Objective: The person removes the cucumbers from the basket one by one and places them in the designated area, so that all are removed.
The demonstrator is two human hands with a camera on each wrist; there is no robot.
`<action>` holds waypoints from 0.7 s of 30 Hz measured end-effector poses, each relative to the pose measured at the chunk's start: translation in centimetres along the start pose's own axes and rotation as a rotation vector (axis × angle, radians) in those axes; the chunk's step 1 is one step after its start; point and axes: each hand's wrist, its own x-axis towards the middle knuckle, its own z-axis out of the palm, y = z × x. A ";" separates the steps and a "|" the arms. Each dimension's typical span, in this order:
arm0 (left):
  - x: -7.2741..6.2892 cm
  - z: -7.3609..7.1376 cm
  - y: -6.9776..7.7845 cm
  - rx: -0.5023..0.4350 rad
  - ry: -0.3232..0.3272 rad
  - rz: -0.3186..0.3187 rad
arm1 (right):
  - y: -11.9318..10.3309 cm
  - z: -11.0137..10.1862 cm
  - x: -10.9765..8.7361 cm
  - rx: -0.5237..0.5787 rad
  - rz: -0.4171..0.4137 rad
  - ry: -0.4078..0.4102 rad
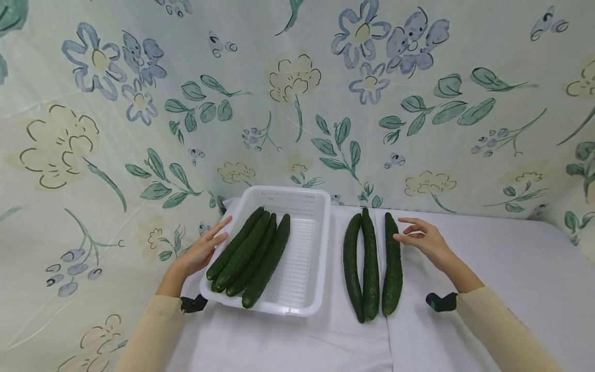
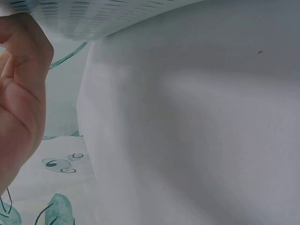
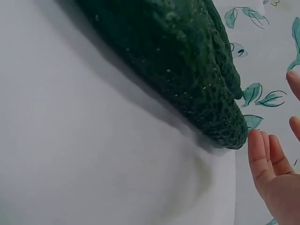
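A white plastic basket (image 1: 325,248) holds several dark green cucumbers (image 1: 251,248) lying slantwise along its left side. My left hand (image 1: 202,250) is at the basket's left rim, fingers extended against its side. In the left wrist view, the slotted wall of the basket (image 2: 108,14) shows above the palm (image 2: 21,98). Three more cucumbers lie lengthwise on the cloth right of the basket: a left one (image 1: 352,258), a middle one (image 1: 370,263) and a right one (image 1: 392,268). Beside the right cucumber's upper part is my right hand (image 1: 427,243), its fingers loosely parted and holding nothing.
A white cloth (image 1: 488,248) covers the table, with a fold line running under the right cucumbers. Behind and to the left hangs a floral curtain (image 1: 260,103), close to the basket's back edge. Dark wrist cameras (image 1: 441,301) sit at both cuffs.
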 end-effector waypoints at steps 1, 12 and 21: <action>0.0 0.0 0.0 0.001 0.000 0.000 | -0.3 0.0 0.0 0.008 -0.003 -0.001; 0.0 0.0 -0.1 0.010 -0.002 0.002 | -3.8 0.8 0.2 0.211 -0.098 -0.019; 0.0 -0.1 -0.3 0.033 0.003 0.005 | -7.8 2.5 1.0 0.436 -0.123 -0.088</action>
